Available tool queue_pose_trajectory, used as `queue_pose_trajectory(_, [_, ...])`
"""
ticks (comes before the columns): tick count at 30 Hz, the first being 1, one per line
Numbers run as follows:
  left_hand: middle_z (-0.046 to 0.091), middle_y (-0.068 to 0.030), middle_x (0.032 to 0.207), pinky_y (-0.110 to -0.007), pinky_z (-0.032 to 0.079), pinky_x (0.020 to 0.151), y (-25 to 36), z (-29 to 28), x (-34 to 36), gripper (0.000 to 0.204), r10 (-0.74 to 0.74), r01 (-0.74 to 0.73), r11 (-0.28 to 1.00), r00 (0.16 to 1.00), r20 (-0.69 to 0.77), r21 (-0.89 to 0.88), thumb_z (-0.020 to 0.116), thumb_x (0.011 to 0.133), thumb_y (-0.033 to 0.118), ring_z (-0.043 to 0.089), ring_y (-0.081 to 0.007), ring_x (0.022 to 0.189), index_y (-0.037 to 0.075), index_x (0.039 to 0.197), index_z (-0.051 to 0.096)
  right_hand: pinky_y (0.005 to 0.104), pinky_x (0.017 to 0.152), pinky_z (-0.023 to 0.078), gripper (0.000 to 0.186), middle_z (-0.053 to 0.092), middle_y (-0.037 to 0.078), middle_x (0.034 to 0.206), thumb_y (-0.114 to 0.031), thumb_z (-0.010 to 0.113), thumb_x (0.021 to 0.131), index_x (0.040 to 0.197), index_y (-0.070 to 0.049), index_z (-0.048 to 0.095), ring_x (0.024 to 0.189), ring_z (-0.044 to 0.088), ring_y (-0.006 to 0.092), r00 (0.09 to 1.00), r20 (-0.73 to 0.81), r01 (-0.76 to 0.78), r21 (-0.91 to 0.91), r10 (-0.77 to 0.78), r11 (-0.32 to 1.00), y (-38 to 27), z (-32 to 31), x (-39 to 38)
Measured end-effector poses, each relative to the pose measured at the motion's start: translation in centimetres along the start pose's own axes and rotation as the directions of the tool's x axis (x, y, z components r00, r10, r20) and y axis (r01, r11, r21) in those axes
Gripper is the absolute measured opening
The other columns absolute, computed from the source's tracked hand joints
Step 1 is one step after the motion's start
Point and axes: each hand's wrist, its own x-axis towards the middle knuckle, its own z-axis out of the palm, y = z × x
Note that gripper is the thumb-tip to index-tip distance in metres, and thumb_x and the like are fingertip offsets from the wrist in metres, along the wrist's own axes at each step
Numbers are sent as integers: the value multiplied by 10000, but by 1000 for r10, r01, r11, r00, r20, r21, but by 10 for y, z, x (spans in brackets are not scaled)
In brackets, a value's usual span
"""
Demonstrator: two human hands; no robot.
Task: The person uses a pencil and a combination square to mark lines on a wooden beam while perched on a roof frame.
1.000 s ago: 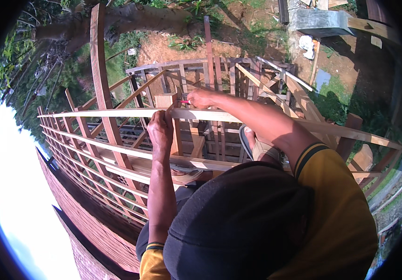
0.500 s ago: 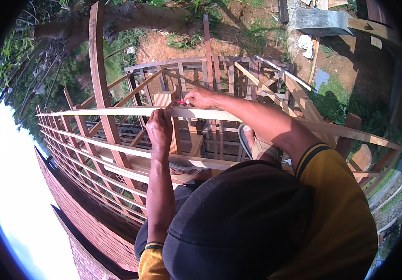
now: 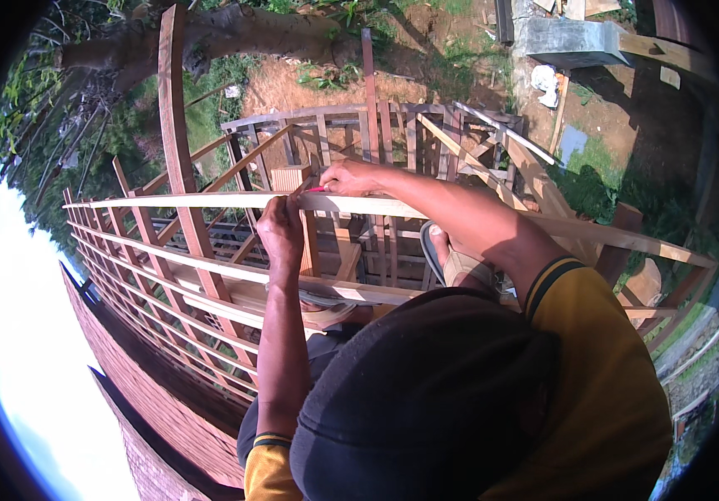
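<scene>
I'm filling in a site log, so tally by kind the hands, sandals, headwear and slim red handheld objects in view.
Left hand and right hand: 2
Sandals: 2
Dark cap: 1
Slim red object: 1
Total: 6

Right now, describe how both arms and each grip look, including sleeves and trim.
The short mustard-yellow fabric left sleeve and matching right sleeve end in dark cuff bands with a thin yellow stripe. Both forearms are bare. The left grip and right grip are ungloved, slender-fingered hands; any rings are too small to tell.
</scene>
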Motion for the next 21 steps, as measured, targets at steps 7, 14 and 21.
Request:
queue_pose_trajectory(7, [723, -82, 836, -269, 528, 745, 12, -53, 42, 283, -216, 45, 825, 946, -240, -564, 584, 1014, 227, 675, -108, 782, -32, 957, 681, 514, 851, 516, 364, 689, 254, 987, -337, 505, 960, 1018, -36, 702, 970, 669, 422, 940, -198, -329, -305, 278, 894, -36, -16, -47])
queue_pose_trajectory(14, [734, -47, 904, -255, 469, 809, 11, -282, 57, 332, -151, 130, 988, 933, -328, -85, 618, 988, 311, 631, -82, 850, 9, 1092, 709, 461, 806, 508, 591, 686, 238, 915, -571, 562, 930, 1103, -18, 677, 902, 676, 389, 967, -206, -219, -364, 151, 905, -89, -23, -88])
queue_pose_trajectory(21, [733, -83, 978, -281, 472, 908, -29, -433, -42, 391, -252, 295, 955, 874, -415, 41, 619, 985, 346, 646, -110, 958, -19, 1101, 695, 404, 708, 510, 546, 700, 150, 790, -538, 733, 811, 1146, -108, 718, 762, 704, 283, 978, -110, -208, -405, 179, 890, -104, -9, -90])
